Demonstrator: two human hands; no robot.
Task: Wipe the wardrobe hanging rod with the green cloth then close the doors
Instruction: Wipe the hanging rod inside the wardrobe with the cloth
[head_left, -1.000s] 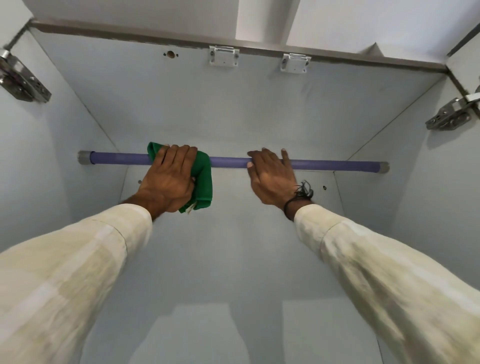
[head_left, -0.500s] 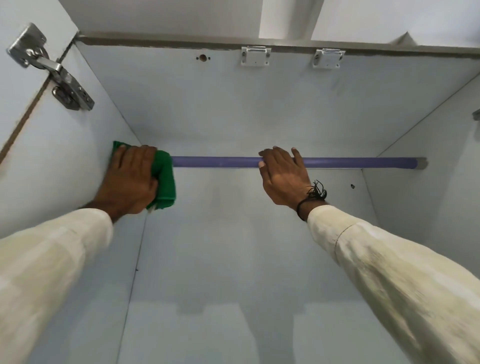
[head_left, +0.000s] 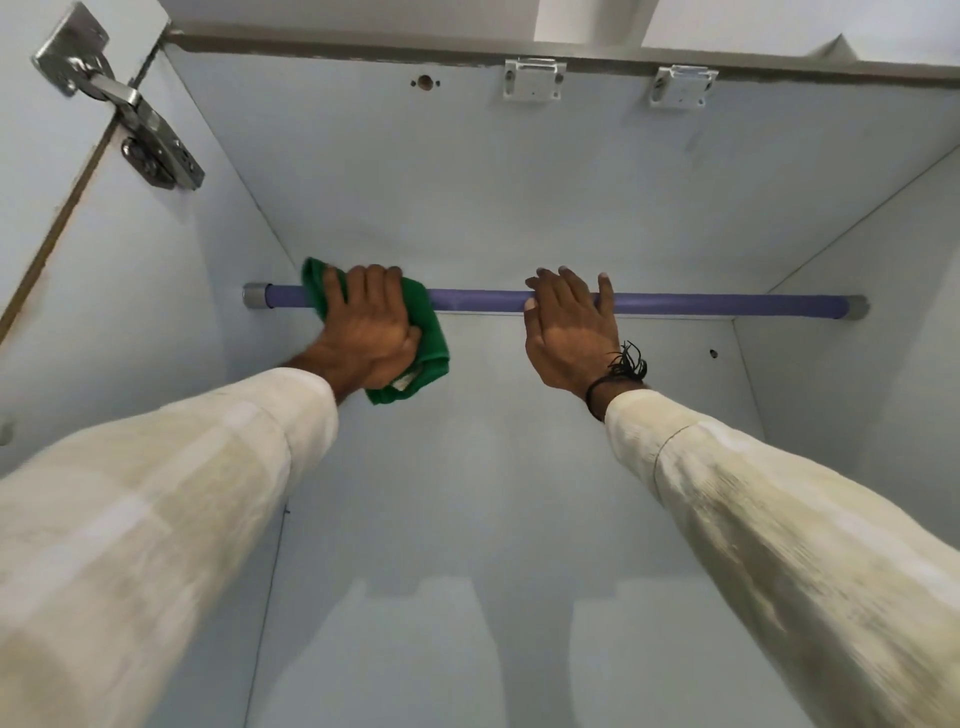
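Observation:
A purple hanging rod (head_left: 701, 304) spans the pale wardrobe interior from side wall to side wall, with grey end caps. My left hand (head_left: 366, 325) presses the green cloth (head_left: 434, 338) around the rod a little in from its left end; the cloth folds over the rod and hangs below my palm. My right hand (head_left: 569, 332) rests over the middle of the rod with fingers curled on top of it, a black thread band at the wrist. Neither door is in view apart from a strip of the left door's edge (head_left: 47, 244).
A steel hinge (head_left: 124, 111) sits at the upper left on the left side panel. Two white catch brackets (head_left: 532, 79) (head_left: 680, 85) are fixed under the top panel's front edge. The right side wall (head_left: 857, 291) closes in at the right.
My left hand with the cloth slid to the rod's far left end, then came back rightward a little, uncovering the left end cap. My right hand stayed on the rod's middle.

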